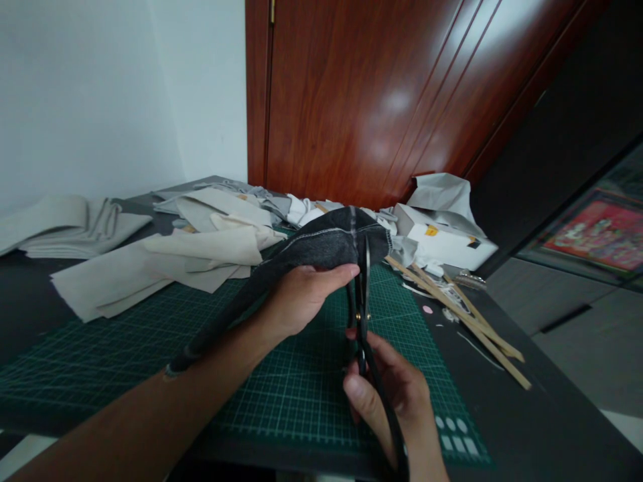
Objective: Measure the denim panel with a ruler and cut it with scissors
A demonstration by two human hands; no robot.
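My left hand [306, 298] grips a piece of dark denim [321, 241] with light stitched seams, thumb on top and the other fingers hidden under it. One strip of the denim hangs down along my left forearm. In my right hand [402, 395] is a pair of black-handled scissors [362, 328] with a brass-coloured pivot, pointing away from me. The blades meet the denim beside its seam, close to my left thumb tip. Part of the lower blade is hidden, so how far they are apart is hard to tell.
Under my hands lies a green cutting mat [301, 388] on a dark table [532, 422]. Pale fabric pieces [201, 248] are heaped at the left. Wooden strips [467, 314] and a white box [442, 234] are at the right. A reddish wooden door [362, 100] stands behind.
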